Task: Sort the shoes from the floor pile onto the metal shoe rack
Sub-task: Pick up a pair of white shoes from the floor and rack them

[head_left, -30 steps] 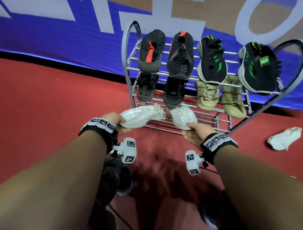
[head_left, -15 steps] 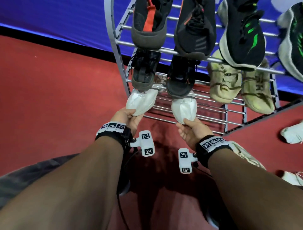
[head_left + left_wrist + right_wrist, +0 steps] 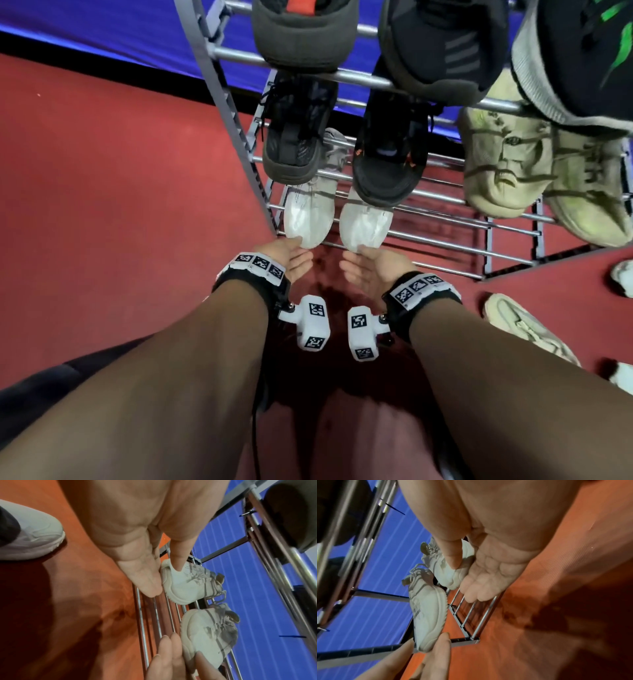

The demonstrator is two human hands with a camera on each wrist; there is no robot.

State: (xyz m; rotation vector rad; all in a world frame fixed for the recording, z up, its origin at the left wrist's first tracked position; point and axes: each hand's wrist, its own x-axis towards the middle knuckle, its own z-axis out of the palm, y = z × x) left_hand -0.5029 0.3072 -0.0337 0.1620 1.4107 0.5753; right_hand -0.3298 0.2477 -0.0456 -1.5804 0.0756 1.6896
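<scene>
Two white shoes stand side by side, toes inward, on the bottom shelf of the metal rack (image 3: 236, 116). My left hand (image 3: 298, 245) touches the heel of the left white shoe (image 3: 308, 216) with straight fingers. The left wrist view shows its thumb on the heel top of this shoe (image 3: 185, 585) and its fingers (image 3: 145, 585) beside the sole. My right hand (image 3: 356, 255) touches the heel of the right white shoe (image 3: 364, 224). Seen from the right wrist, the thumb lies on that shoe (image 3: 448, 574) and the fingers (image 3: 479, 585) spread loosely under it.
Black shoes (image 3: 294, 137) and beige shoes (image 3: 503, 171) fill the middle shelf, just over the white pair. Dark shoes (image 3: 305, 37) sit on the top shelf. On the red floor to the right lie a beige shoe (image 3: 527, 325) and a white one (image 3: 623, 277). A blue wall stands behind.
The left white shoe turned from sideways to toe-in and went onto the bottom shelf beside the right one. Both hands loosened from gripping the heels to only touching them. The camera came closer.
</scene>
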